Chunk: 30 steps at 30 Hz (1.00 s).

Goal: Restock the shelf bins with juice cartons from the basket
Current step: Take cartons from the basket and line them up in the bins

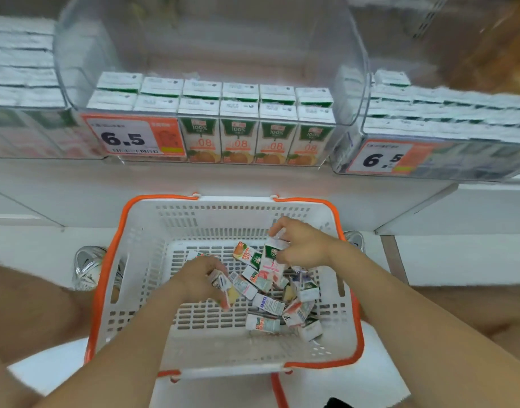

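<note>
A white basket (152,260) with orange rim and handles sits on the floor below the shelf, with several small juice cartons (267,304) loose in its right half. My left hand (198,279) is down in the basket and grips a carton with a yellow end (227,293). My right hand (300,244) holds a pink and green carton (272,265) upright over the pile. Above, a clear shelf bin (350,83) holds two rows of orange juice cartons (241,136) behind a 6.5 price tag (129,138).
More clear bins of cartons stand to the left (23,83) and to the right (447,125) on the white shelf (223,178). My knees flank the basket, and silver shoes (86,269) show at its sides. The middle bin has empty room above its cartons.
</note>
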Tool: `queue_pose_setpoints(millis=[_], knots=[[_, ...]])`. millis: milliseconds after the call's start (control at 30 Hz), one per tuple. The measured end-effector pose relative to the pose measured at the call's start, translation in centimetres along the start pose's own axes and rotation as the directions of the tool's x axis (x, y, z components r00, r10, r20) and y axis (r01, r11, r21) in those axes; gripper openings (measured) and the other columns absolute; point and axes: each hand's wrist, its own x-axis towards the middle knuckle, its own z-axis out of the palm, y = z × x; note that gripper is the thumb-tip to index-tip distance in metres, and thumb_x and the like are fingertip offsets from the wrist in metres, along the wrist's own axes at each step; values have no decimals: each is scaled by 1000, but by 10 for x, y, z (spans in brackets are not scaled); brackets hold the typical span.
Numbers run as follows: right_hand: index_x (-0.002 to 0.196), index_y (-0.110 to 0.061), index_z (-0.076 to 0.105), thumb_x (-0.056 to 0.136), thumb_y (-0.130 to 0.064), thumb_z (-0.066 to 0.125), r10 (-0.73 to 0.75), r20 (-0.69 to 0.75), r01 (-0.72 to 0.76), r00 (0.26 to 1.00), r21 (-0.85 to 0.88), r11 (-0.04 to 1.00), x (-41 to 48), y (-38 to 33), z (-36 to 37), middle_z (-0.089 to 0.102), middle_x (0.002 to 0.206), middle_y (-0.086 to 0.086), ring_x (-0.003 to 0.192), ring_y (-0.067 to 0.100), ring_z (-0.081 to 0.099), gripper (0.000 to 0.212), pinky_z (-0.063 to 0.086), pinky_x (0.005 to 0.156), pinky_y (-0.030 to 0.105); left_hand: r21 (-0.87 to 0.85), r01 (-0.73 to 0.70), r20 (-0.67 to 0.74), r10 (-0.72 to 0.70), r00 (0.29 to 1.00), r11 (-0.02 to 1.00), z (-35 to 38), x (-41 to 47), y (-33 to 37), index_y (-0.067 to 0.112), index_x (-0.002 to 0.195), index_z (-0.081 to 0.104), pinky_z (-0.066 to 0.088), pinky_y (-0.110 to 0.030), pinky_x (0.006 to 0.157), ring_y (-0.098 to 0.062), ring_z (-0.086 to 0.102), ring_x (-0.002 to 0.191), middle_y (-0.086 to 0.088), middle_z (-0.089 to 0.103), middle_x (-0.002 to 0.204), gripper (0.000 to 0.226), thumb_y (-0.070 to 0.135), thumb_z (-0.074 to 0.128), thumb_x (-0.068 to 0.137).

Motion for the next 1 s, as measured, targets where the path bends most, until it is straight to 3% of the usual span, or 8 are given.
queue_pose_setpoints(millis=[167, 333, 467, 567, 667, 733, 833, 1000], knots=[[126, -31, 62, 94, -19, 71, -118, -71, 116, 990, -30, 993, -32, -34, -15, 65, 117, 12, 94, 30, 68, 35, 55, 80, 43, -77, -159, -11, 159, 987, 984, -54, -46, 65, 41, 111, 72, 57, -29, 82, -11, 64, 100, 1, 61, 120, 47, 20, 94, 76], [124, -34, 69, 98, -31, 69, -266, -220, 262, 939, -49, 964, -70, -77, -26, 54, 73, 2, 57, 10, 48, 27, 39, 61, 32, -90, -250, -33, 248, 968, 964, -106, -103, 119, 32, 119, 70, 59, -37, 80, -16, 67, 80, -4, 63, 119, 44, 26, 91, 81], [105, -33, 71, 98, -24, 59, -391, -418, 440, 820, 21, 898, -92, -118, -18, 70, 87, 12, 67, 24, 64, 16, 54, 62, 45, -28, -327, -105, 322, 941, 945, -146, -145, 148, 33, 117, 74, 58, -35, 76, -14, 67, 71, -7, 65, 112, 43, 35, 92, 78], [106, -29, 70, 99, -17, 58, -452, -526, 561, 721, 59, 826, -107, -154, -11, 69, 79, 14, 53, 20, 60, 18, 49, 47, 31, 0, -392, -134, 389, 912, 920, -179, -183, 168, 27, 115, 77, 58, -30, 70, -13, 68, 68, -8, 72, 95, 39, 28, 92, 79], [117, -29, 66, 102, -19, 59, -514, -596, 643, 617, 5, 766, -119, -193, -3, 71, 87, -4, 62, 11, 63, 19, 49, 57, 20, 17, -428, -199, 423, 884, 904, -213, -218, 177, 21, 102, 79, 58, -34, 69, -23, 71, 72, -15, 73, 91, 34, 26, 96, 73], [124, -34, 60, 104, -24, 59, -548, -636, 693, 544, -27, 720, -121, -216, 1, 69, 87, 0, 60, 10, 56, 22, 47, 60, 23, 36, -439, -324, 426, 845, 898, -236, -237, 173, 22, 98, 75, 55, -40, 67, -31, 68, 73, -13, 69, 95, 43, 36, 99, 66], [132, -35, 58, 104, -24, 62, -589, -690, 763, 421, -81, 641, -116, -252, 1, 69, 97, 0, 72, 16, 60, 31, 53, 66, 35, 49, -452, -515, 410, 753, 891, -272, -256, 156, 21, 94, 68, 57, -45, 70, -29, 71, 72, -4, 64, 91, 53, 51, 98, 63], [128, -29, 57, 98, -11, 67, -665, -693, 805, 277, -211, 555, -90, -320, -5, 69, 110, -15, 100, 10, 66, 36, 52, 83, 24, -105, -426, -870, 125, 477, 899, -320, -251, 119, 10, 100, 52, 66, -48, 64, -20, 78, 70, -5, 70, 95, 63, 55, 89, 75]])
